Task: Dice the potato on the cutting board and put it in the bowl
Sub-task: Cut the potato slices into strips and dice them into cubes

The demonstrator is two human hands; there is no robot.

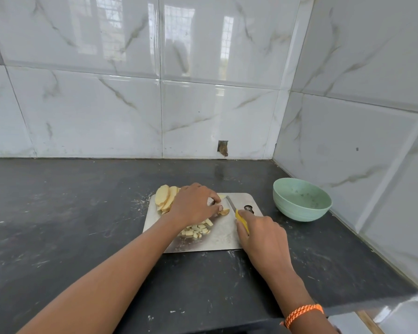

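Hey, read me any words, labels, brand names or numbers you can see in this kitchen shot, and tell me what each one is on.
None: no readable text shows anywhere.
The knife, green bowl, steel cutting board, wall tiles and orange wristband all show no print, label or number.

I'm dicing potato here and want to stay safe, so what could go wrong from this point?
1. The left hand pinches a small potato piece right beside the blade of the yellow-handled knife gripped by the right hand; fingertips could get nicked.
2. The steel cutting board lies on the dark counter and might slide under pressure.
3. The stacked potato slices overhang the board's far left corner and could topple off.
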